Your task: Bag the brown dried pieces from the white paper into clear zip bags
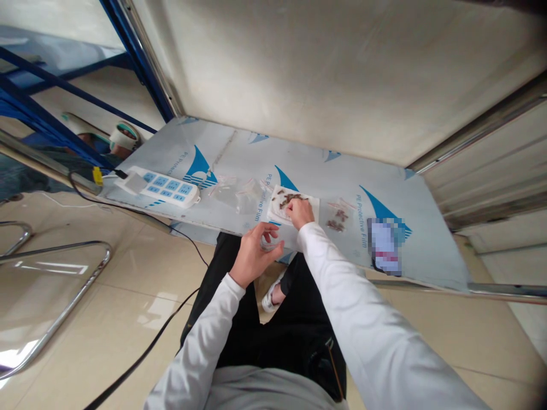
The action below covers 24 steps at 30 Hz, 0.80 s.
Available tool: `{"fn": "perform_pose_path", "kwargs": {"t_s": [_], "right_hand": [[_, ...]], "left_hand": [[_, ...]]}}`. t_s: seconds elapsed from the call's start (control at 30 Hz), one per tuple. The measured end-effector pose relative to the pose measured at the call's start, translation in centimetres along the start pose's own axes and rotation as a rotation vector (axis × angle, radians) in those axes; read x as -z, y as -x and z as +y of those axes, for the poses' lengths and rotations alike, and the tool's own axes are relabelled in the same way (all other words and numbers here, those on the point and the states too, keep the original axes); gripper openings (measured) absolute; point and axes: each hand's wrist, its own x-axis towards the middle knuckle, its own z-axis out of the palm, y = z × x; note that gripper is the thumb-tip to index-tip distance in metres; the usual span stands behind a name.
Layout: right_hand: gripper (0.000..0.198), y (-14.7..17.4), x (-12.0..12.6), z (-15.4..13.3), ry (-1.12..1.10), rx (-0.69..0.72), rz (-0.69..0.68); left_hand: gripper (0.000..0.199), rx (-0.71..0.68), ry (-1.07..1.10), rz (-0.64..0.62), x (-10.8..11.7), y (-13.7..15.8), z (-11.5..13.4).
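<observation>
My left hand [257, 253] is at the front edge of the table, its fingers curled around what looks like a small clear plastic bag [269, 245]. My right hand [301, 213] reaches down onto a square white sheet or shallow tray [277, 212], fingertips pinched together among small brown pieces [288, 198]. Whatever those fingertips grip is hidden. Just right of the white square lies a clear bag with brown pieces inside [337, 221]. More clear bags [245, 196], flat and apparently without contents, lie to the left.
A white power strip [166, 189] with a plugged-in cable sits at the table's left end. A phone-like object [384, 246], blurred out, lies near the right front edge. The table [427, 228] is covered in printed protective film. A metal chair frame [98, 285] stands at lower left.
</observation>
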Motion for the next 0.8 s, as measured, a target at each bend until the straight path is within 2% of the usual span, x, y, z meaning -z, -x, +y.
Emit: {"fn": "perform_pose_path", "kwargs": {"t_s": [0.27, 0.47, 0.63, 0.8], "right_hand": [[0.017, -0.5, 0.0, -0.2, -0.047, -0.116, 0.022], [0.029, 0.7, 0.5, 0.7, -0.123, -0.14, 0.059], [0.017, 2.3, 0.4, 1.2, -0.158, -0.164, 0.03], [0.019, 2.0, -0.8, 0.1, -0.131, -0.257, 0.06]], "left_hand": [[0.028, -0.016, 0.005, -0.02, -0.9, -0.2, 0.0], [0.027, 0.009, 0.001, -0.02, -0.7, -0.2, 0.1], [0.026, 0.031, -0.005, -0.022, -0.6, -0.3, -0.1], [0.027, 0.043, 0.004, -0.028, -0.9, -0.4, -0.3]]}}
